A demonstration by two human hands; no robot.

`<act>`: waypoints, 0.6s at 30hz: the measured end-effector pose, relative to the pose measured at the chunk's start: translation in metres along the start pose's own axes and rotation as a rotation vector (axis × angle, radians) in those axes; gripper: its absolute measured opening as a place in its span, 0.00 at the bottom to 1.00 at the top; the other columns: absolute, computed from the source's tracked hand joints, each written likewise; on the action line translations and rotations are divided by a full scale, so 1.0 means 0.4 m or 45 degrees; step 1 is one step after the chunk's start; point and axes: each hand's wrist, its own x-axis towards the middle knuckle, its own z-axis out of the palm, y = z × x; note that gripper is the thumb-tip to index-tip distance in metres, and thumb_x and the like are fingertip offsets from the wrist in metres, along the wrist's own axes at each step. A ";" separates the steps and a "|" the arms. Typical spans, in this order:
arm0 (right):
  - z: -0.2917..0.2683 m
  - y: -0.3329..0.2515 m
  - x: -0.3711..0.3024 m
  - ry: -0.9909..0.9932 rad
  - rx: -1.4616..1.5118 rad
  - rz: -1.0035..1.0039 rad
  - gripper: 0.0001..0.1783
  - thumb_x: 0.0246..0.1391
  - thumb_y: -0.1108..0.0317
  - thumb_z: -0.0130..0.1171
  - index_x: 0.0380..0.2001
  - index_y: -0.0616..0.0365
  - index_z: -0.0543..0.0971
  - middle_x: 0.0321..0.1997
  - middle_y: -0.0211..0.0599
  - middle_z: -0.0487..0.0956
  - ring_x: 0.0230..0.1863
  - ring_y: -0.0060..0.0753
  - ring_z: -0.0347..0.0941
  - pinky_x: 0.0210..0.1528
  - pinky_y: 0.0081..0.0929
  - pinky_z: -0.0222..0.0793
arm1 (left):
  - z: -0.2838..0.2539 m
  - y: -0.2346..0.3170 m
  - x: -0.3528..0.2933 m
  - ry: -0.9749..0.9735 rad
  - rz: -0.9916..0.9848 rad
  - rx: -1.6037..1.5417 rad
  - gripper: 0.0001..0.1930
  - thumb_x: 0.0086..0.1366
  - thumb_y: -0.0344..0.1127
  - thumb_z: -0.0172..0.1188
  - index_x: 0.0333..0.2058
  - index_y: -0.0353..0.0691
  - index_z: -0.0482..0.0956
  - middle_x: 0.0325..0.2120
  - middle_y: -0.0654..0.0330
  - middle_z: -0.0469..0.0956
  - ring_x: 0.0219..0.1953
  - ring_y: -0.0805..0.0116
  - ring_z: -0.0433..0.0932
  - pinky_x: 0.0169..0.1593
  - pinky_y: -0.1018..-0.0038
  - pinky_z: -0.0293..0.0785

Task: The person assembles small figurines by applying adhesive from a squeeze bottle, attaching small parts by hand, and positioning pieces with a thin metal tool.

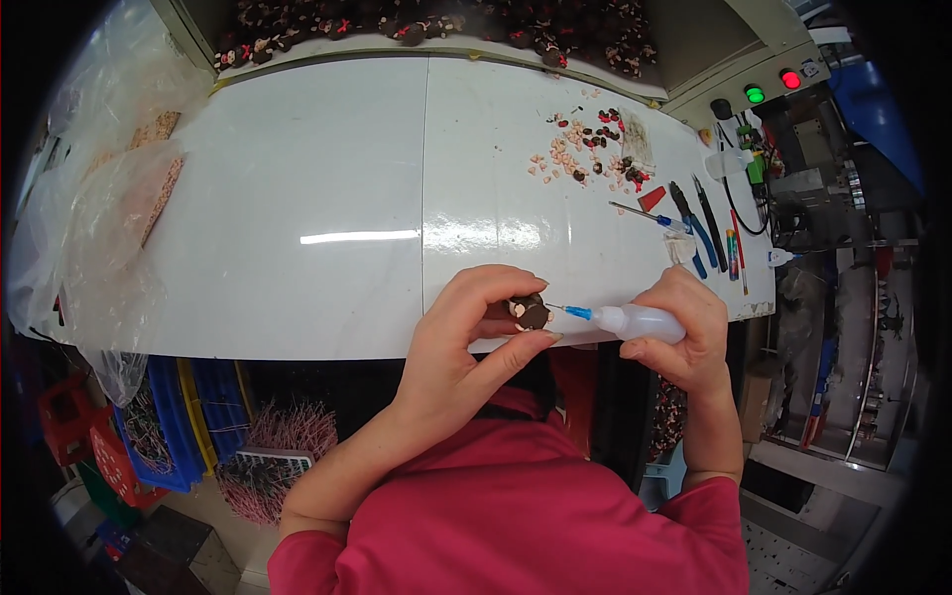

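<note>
Between the thumb and fingers of my left hand (471,332) is a small dark brown figurine (534,315) with pale pink bits on it. My right hand (686,322) is wrapped round a translucent white squeeze bottle (645,323) with a blue needle tip (578,312). The bottle lies nearly level, and its thin needle points left at the figurine's upper edge; whether it touches cannot be made out. Both hands are over the front edge of the white table (347,288). My left fingers hide part of the figurine.
Small pink and dark pieces (570,159) lie scattered at the back right. Beside them are a screwdriver (650,215), blue-handled pliers (699,233) and a black tweezer-like tool (710,223). A machine opening (436,30) full of dark figurines borders the back; plastic bags (109,198) cover the left end.
</note>
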 end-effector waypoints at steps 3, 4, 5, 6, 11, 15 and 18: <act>0.000 -0.001 0.000 0.002 0.000 -0.024 0.21 0.31 0.55 0.74 0.24 0.57 0.77 0.21 0.32 0.72 0.23 0.35 0.68 0.26 0.28 0.61 | 0.004 0.000 -0.001 0.004 0.005 0.005 0.18 0.58 0.24 0.61 0.47 0.35 0.70 0.44 0.58 0.67 0.42 0.70 0.75 0.48 0.74 0.77; 0.000 -0.002 0.000 -0.003 -0.008 -0.023 0.21 0.31 0.55 0.74 0.24 0.57 0.77 0.21 0.33 0.72 0.23 0.36 0.67 0.26 0.28 0.61 | 0.004 0.001 -0.001 0.005 0.009 0.012 0.18 0.57 0.24 0.61 0.47 0.35 0.71 0.44 0.58 0.67 0.42 0.70 0.75 0.48 0.74 0.77; 0.000 -0.002 0.000 -0.008 -0.016 -0.023 0.21 0.31 0.55 0.74 0.24 0.57 0.77 0.21 0.33 0.72 0.23 0.36 0.67 0.26 0.28 0.61 | 0.003 0.002 0.000 0.006 0.013 0.020 0.18 0.57 0.24 0.61 0.47 0.35 0.71 0.44 0.58 0.67 0.42 0.70 0.75 0.48 0.74 0.77; 0.000 -0.004 0.001 -0.009 -0.016 -0.023 0.21 0.31 0.55 0.74 0.24 0.57 0.77 0.21 0.33 0.72 0.23 0.36 0.67 0.26 0.28 0.61 | 0.002 0.003 0.001 0.006 0.013 0.020 0.18 0.57 0.24 0.61 0.47 0.35 0.71 0.44 0.58 0.67 0.42 0.70 0.75 0.48 0.74 0.77; 0.002 -0.007 0.005 -0.008 -0.037 -0.019 0.21 0.31 0.55 0.74 0.24 0.57 0.77 0.21 0.33 0.72 0.23 0.36 0.67 0.26 0.28 0.61 | -0.003 0.005 0.002 -0.002 0.003 0.048 0.18 0.57 0.24 0.61 0.47 0.36 0.71 0.44 0.58 0.67 0.42 0.70 0.75 0.47 0.75 0.77; 0.001 -0.012 0.007 -0.005 -0.066 -0.038 0.21 0.30 0.56 0.74 0.24 0.57 0.77 0.20 0.32 0.72 0.23 0.35 0.67 0.26 0.28 0.60 | -0.001 0.004 0.001 0.009 0.006 0.037 0.18 0.57 0.24 0.62 0.47 0.35 0.71 0.44 0.58 0.67 0.41 0.70 0.76 0.46 0.75 0.77; 0.000 -0.013 0.007 0.008 -0.104 -0.076 0.21 0.30 0.56 0.74 0.24 0.57 0.77 0.20 0.32 0.71 0.22 0.35 0.66 0.26 0.28 0.60 | -0.001 0.003 0.000 0.008 0.024 0.057 0.18 0.57 0.24 0.62 0.46 0.35 0.71 0.43 0.57 0.67 0.41 0.70 0.76 0.45 0.75 0.78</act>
